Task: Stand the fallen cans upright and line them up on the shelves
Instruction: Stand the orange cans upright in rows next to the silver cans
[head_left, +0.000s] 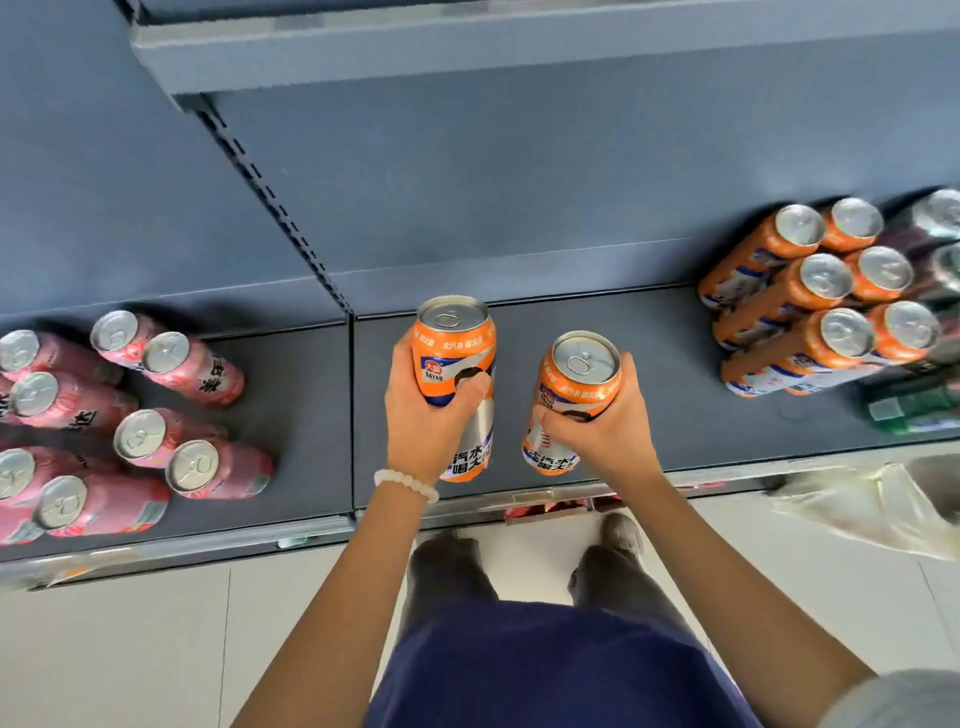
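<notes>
Two orange soda cans stand upright side by side near the front of the dark shelf (675, 415). My left hand (426, 415) grips the left orange can (454, 338) round its middle, thumb across the label. The right orange can (582, 374) is gripped by my right hand (608, 421), fingers wrapped round its far side. Both silver lids with pull tabs face up. A block of several upright orange cans (826, 291) is lined up at the shelf's right end.
Several pink cans (156, 405) stand on the left shelf section, past a vertical divider (350, 405). Dark cans (940, 218) and a green pack (914, 405) sit at the far right. A clear plastic bag (872, 509) hangs off the front edge. An upper shelf (467, 52) overhangs.
</notes>
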